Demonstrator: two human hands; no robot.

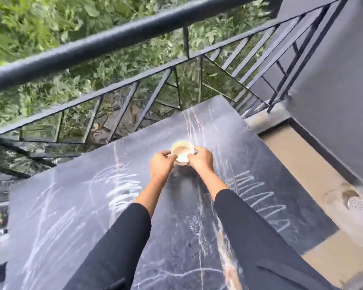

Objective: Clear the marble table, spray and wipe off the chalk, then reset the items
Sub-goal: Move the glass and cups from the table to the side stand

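**Currently: Both Hands on the Bowl at the Far Centre of the Counter**

Position of the item. A small cream-coloured bowl [182,152] sits toward the far centre of the dark marble counter [76,210]. Its open top faces up and its pale inside is visible. Whether its base rests on the stone or is just lifted off it cannot be told from this view.

Left hand. The left hand [161,165] is at the left side of the bowl. Its fingers [166,153] are curled in and closed against the rim on that side.

Right hand. The right hand [201,161] is at the right side of the bowl. Its fingers [192,156] are bent and closed on the near right part of the rim. Both forearms reach forward over the counter in dark sleeves [122,237].

Surface condition. White chalk marks [262,197] run in a zigzag column to the right of the right forearm. A second patch of chalk scribble [122,185] lies to the left of the left forearm, and fainter strokes cover the near left area of the counter. Pale veins cross the stone between the arms.

Surroundings. A black metal railing [117,40] borders the far edge of the counter, with green foliage [40,17] beyond it. A beige tiled floor [314,176] lies to the right of the counter, against a grey wall [333,70].
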